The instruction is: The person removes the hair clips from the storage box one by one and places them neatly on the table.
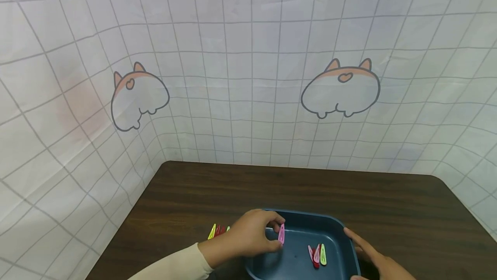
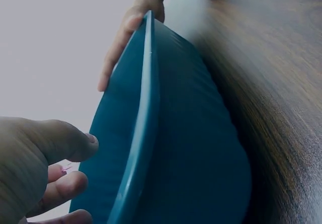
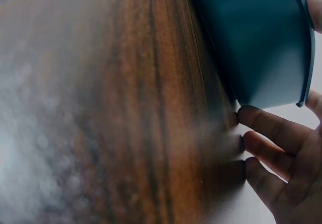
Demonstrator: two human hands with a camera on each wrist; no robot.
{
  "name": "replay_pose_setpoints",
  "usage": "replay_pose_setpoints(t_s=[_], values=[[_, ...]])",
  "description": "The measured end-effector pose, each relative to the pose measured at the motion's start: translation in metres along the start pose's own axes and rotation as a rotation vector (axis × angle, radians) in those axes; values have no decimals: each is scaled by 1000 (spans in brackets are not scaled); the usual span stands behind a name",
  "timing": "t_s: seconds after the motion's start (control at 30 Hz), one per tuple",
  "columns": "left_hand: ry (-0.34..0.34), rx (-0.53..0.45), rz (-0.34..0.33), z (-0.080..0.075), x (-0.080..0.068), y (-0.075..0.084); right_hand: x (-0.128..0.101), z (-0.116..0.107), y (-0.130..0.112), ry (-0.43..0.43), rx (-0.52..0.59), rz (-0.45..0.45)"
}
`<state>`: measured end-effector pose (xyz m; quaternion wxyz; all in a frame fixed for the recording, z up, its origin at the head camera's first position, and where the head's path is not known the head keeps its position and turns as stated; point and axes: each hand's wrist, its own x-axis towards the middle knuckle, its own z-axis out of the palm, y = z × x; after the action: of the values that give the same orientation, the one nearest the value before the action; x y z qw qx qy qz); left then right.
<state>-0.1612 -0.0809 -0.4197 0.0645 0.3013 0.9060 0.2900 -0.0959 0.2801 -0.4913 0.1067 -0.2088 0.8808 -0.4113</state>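
Over the left part of a dark blue tray, my left hand pinches a pink snap hair clip between thumb and fingertips. The clip is held upright; only a sliver shows in the left wrist view. Lying together on the tray floor, toward its right side, are pink clips, a red one and a light green one. My right hand touches the tray's right rim with extended fingers. In the right wrist view, several fingertips meet the tabletop just outside the tray wall.
Left of the tray, partly hidden behind my left forearm, a yellow clip, red clips and a green one lie on the dark wooden table. A white grid-patterned curtain surrounds the table's back and sides.
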Motion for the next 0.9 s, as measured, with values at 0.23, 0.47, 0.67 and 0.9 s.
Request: replay_pose_setpoints(t_s=[0.23, 0.47, 0.67, 0.9], values=[[23, -58, 28, -9, -6, -6, 1, 0, 1, 5, -4, -3], [53, -86, 23, -19, -11, -8, -1, 1, 1, 20, -11, 9], [79, -112, 5, -27, -15, -14, -2, 2, 2, 23, -9, 1], [95, -126, -56, -35, -20, -24, -1, 1, 0, 18, -26, -9]])
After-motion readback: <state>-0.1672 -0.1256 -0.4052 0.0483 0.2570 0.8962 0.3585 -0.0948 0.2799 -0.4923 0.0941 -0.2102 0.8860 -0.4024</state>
